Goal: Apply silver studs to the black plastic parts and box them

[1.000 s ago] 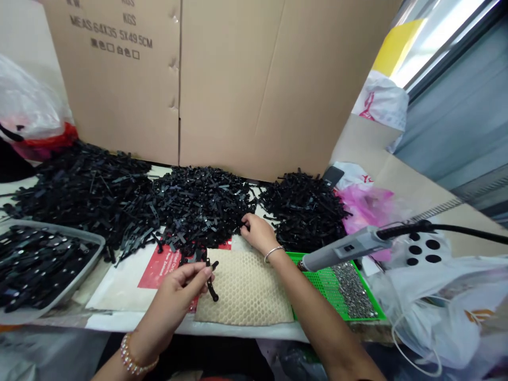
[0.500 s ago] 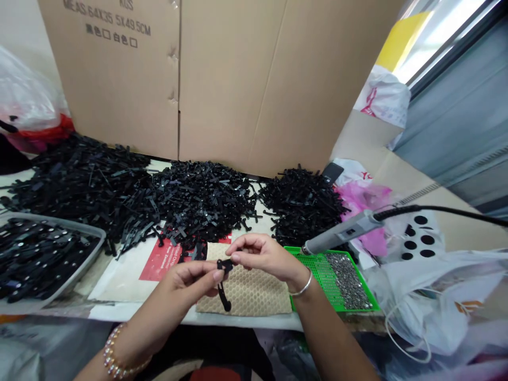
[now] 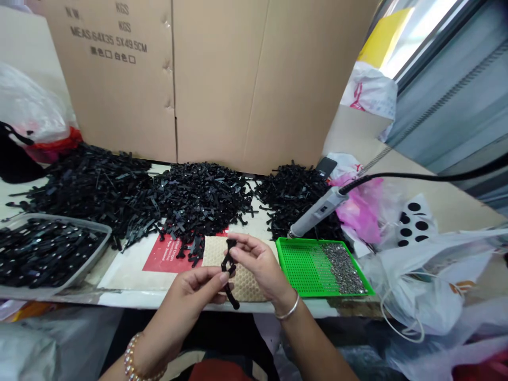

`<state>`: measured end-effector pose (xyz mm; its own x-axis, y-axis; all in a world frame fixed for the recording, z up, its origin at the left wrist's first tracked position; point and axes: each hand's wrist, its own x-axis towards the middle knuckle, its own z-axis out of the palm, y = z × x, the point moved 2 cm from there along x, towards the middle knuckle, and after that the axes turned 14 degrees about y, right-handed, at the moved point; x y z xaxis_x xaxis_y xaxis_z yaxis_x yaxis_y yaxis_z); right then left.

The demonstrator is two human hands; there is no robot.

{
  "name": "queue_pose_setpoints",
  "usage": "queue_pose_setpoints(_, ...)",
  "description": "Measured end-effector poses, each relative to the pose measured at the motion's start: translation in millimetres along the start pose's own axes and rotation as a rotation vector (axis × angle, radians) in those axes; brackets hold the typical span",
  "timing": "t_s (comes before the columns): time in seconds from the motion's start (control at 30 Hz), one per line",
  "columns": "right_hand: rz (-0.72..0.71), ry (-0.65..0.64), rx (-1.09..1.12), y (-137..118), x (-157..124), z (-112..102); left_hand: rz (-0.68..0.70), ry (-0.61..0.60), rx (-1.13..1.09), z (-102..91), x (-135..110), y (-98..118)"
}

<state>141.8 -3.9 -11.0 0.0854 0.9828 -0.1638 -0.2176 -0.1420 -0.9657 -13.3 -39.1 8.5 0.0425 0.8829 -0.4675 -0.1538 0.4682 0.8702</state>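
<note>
Partly behind fingers [image 3: 216, 283], black parts [image 3: 230, 293]

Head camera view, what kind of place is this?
Likely a small-parts assembly workbench, judging by heaped slim black pieces, a green perforated plastic tray of tiny silvery metal parts, and a grey cylindrical corded tool.

Both hands [image 3: 260, 267] pinch black parts [image 3: 227, 262] above a beige pad [image 3: 214, 253].

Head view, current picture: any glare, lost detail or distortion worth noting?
Head view, upper right: the bright strip is washed out; head view, centre: the black part reads almost as silhouette, fine detail unclear; head view, top: the carton slants at its sides, whether from lens or angle I can't tell.
</note>
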Motion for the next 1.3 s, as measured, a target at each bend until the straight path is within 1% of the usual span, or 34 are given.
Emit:
queue_pose_setpoints(0.1, -0.054, 0.02, -0.035, -19, 3, -5, -0.004, -0.002, -0.008, -0.1, -1, 3)
queue_pose_setpoints(0.17, -0.058, -0.025, -0.071, -28, 3, -6, -0.007, -0.023, -0.005, 1.8, -2, 5)
queue_pose_setpoints(0.27, -0.036, -0.095, -0.098, -33, 2, -4, -0.026, -0.044, -0.004, 5.3, -4, 6)
queue_pose_setpoints(0.37, -0.002, -0.138, -0.095, -33, 3, -1, -0.066, -0.05, -0.019, 6.3, -5, 5)
queue_pose_setpoints(0.5, 0.037, -0.161, -0.084, -32, 6, 0, -0.114, -0.056, -0.031, 4.6, -4, 4)
queue_pose_setpoints(0.6, 0.05, -0.164, -0.071, -33, 9, 0, -0.133, -0.059, -0.032, 3.5, -3, 5)
queue_pose_setpoints(0.77, 0.086, -0.198, -0.048, -34, 12, -1, -0.153, -0.099, -0.057, 1.8, 1, 2)
queue_pose_setpoints(0.93, 0.134, -0.203, 0.011, -31, 14, -1, -0.173, -0.123, -0.088, -1.2, 5, 0)
queue_pose_setpoints(1.1, 0.133, -0.215, 0.026, -29, 14, -2, -0.161, -0.132, -0.079, -1.2, 9, 3)
queue_pose_setpoints(1.23, 0.107, -0.232, 0.002, -28, 11, -6, -0.112, -0.098, -0.039, 1.6, 11, 5)
queue_pose_setpoints(1.3, 0.092, -0.217, 0.006, -27, 11, -9, -0.095, -0.089, -0.022, 3.4, 11, 6)
